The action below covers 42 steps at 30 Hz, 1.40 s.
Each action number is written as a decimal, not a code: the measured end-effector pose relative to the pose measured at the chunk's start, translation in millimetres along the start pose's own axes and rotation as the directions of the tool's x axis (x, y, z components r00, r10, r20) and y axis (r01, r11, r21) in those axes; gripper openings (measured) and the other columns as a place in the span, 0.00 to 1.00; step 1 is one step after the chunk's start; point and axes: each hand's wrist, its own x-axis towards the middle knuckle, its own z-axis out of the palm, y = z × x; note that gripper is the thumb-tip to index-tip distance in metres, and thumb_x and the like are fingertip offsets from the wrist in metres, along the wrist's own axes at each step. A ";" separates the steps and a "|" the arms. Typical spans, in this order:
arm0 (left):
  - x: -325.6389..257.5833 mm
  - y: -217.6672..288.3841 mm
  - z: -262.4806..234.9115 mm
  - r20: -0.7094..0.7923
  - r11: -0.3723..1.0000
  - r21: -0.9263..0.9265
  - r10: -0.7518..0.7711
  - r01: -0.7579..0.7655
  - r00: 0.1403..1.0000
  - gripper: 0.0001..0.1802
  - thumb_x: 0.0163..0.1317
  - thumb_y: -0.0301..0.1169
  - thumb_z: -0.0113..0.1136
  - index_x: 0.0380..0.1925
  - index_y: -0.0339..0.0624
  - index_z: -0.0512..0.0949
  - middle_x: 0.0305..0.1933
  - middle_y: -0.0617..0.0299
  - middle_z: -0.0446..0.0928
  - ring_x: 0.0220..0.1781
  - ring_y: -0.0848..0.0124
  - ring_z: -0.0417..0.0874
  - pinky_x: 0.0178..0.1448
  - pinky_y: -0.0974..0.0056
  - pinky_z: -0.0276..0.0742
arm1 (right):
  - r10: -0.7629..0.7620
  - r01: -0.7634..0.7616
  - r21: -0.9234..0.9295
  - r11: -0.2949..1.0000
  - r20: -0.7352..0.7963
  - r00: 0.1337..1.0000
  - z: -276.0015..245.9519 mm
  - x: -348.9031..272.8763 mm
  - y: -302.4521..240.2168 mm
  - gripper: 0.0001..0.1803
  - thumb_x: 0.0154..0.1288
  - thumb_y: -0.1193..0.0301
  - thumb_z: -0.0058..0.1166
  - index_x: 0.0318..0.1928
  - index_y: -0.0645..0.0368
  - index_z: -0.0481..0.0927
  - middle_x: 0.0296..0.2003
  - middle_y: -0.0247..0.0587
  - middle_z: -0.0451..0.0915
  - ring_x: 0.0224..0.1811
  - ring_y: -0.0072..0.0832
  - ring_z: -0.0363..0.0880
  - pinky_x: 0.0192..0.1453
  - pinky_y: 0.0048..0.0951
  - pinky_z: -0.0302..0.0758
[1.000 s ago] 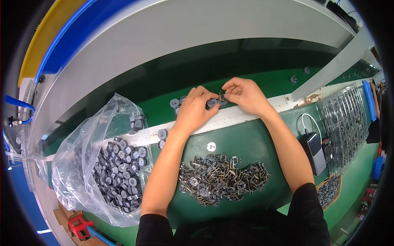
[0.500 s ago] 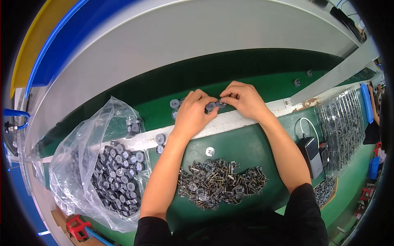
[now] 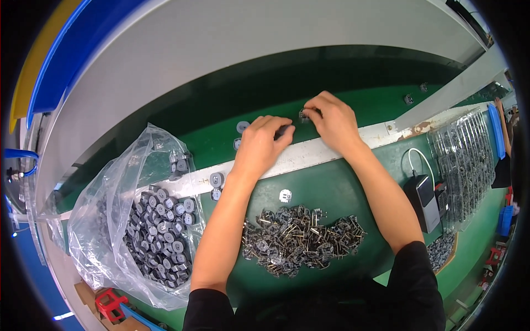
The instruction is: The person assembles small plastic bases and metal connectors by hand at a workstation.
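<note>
Both hands are working right up at the pale grey rail [image 3: 309,154] that's running across the green bench top [image 3: 331,193]. The left hand [image 3: 262,144] is curling its fingers around a small dark round part [image 3: 283,131], pinching it at the fingertips. The right hand [image 3: 330,117] is closing on another small dark part [image 3: 304,115], just past the rail on the green belt [image 3: 221,99]. The two parts are sitting just beside each other, almost touching.

There's open room on the belt beyond the hands, only a few loose round grey discs [image 3: 242,127] dotting it. On the near side it's tighter: a heap of dark metal-pinned components [image 3: 301,240] is lying between the forearms, with a single small white disc [image 3: 285,195] between the heap and the rail.

Off to the left, a crinkly clear plastic bag [image 3: 110,220] is spilling round grey cores [image 3: 160,220] toward the left forearm. On the right, a black box with a white cable [image 3: 422,196] is sitting near the right elbow, and clear plastic trays of parts [image 3: 464,160] are stacking up past it.
</note>
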 end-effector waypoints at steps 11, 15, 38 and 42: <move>3.0 -1.8 0.4 -0.133 0.993 0.120 0.037 -0.021 0.990 0.07 0.68 0.30 0.58 0.40 0.38 0.79 0.37 0.50 0.79 0.36 0.48 0.82 0.38 0.51 0.78 | -0.465 0.187 0.449 0.874 0.659 0.592 -14.0 -33.8 -53.6 0.10 0.52 0.74 0.67 0.38 0.52 0.87 0.31 0.35 0.78 0.32 0.31 0.78 0.39 0.32 0.75; 2.8 -9.7 -4.5 -0.137 0.997 0.077 0.010 0.000 0.991 0.08 0.67 0.29 0.58 0.41 0.37 0.80 0.38 0.50 0.79 0.36 0.50 0.82 0.40 0.54 0.78 | -0.465 0.134 0.519 0.844 0.587 0.662 -13.6 -25.6 -43.6 0.06 0.54 0.71 0.67 0.33 0.55 0.87 0.32 0.36 0.80 0.34 0.31 0.81 0.38 0.33 0.76; 3.3 2.1 1.1 0.018 0.986 0.157 -0.056 0.052 0.998 0.18 0.45 0.33 0.78 0.34 0.37 0.83 0.28 0.59 0.73 0.32 0.64 0.75 0.36 0.60 0.74 | -0.071 0.063 0.081 0.995 0.094 0.993 5.7 -11.1 -12.3 0.05 0.62 0.71 0.60 0.32 0.59 0.82 0.33 0.36 0.79 0.35 0.40 0.81 0.37 0.39 0.78; 0.6 -1.4 3.7 0.003 0.983 0.180 -0.033 0.032 0.999 0.17 0.45 0.33 0.77 0.33 0.37 0.83 0.28 0.59 0.73 0.32 0.64 0.76 0.36 0.59 0.74 | -0.143 0.139 0.055 0.989 0.070 0.987 11.5 -12.7 -14.4 0.05 0.60 0.71 0.61 0.30 0.58 0.81 0.31 0.35 0.77 0.33 0.38 0.81 0.34 0.39 0.78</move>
